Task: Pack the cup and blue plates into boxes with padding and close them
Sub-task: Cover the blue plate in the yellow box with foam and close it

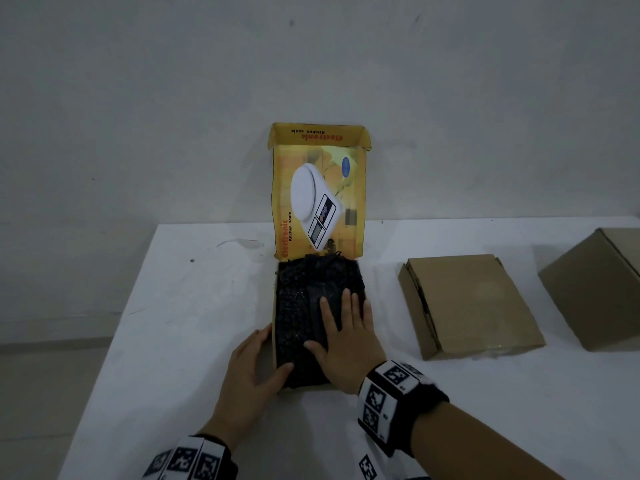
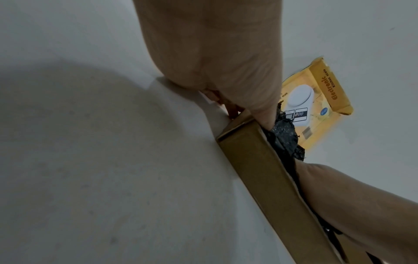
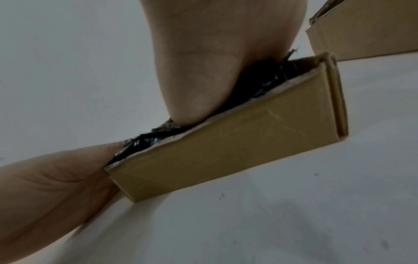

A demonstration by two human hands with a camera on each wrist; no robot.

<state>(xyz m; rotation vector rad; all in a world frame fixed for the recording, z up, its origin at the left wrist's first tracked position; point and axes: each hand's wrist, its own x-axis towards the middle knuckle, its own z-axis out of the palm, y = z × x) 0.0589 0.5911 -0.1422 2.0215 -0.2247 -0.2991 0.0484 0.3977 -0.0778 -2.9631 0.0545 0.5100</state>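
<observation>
Fingers (image 1: 341, 308) spread flat on black padding (image 1: 304, 299); white table (image 1: 194, 341), grey wall (image 1: 138, 98).

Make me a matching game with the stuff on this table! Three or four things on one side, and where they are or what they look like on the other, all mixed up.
Things:
1. yellow lid
2. black padding
3. flat brown box
4. left hand

States:
A. closed, lying right of the open box
B. standing up against the wall
C. touching the open box's left side
D. pressed down under the right hand

Pairs: 1-B, 2-D, 3-A, 4-C
</observation>
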